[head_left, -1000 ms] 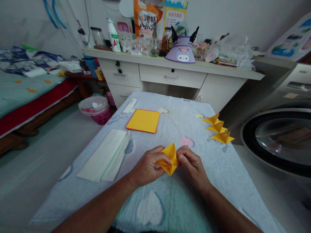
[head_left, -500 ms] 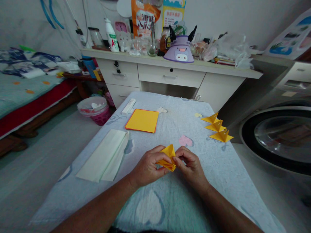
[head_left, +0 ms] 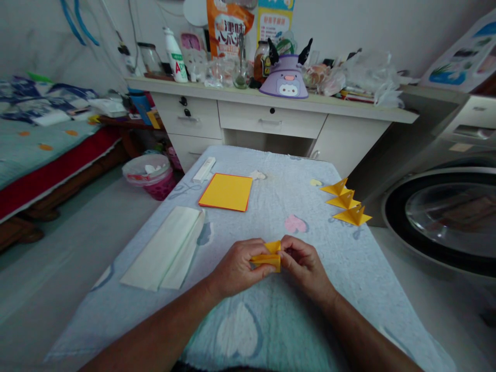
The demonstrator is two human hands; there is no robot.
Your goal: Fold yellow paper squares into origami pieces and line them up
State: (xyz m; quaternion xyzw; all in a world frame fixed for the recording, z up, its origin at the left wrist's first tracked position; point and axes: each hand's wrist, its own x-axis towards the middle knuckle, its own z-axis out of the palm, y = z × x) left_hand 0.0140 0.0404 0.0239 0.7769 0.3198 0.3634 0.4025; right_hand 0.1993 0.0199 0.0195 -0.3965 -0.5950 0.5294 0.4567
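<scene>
A small piece of folded yellow origami paper (head_left: 273,260) is held between both hands above the cloth-covered table. My left hand (head_left: 242,266) grips its left part, thumb below and fingers over the top. At its right edge, my right hand (head_left: 300,261) pinches the paper between thumb and forefinger. The fingers hide part of the folds. Beyond my hands lies a stack of square yellow paper (head_left: 227,192) with a red-orange edge beneath. Three folded yellow paper pieces (head_left: 346,202) with pointed tips stand in a row at the right.
A folded pale cloth or paper sheet (head_left: 165,248) lies left of my hands, and a white narrow box (head_left: 204,170) near the far left corner. Behind the table is a cluttered white cabinet (head_left: 271,120). A washing machine (head_left: 445,206) stands right, a bin (head_left: 149,173) left.
The yellow paper in my hands has been flattened and turned; its raised upper point now sits lower. Both hands stay on it, nearly in place.
</scene>
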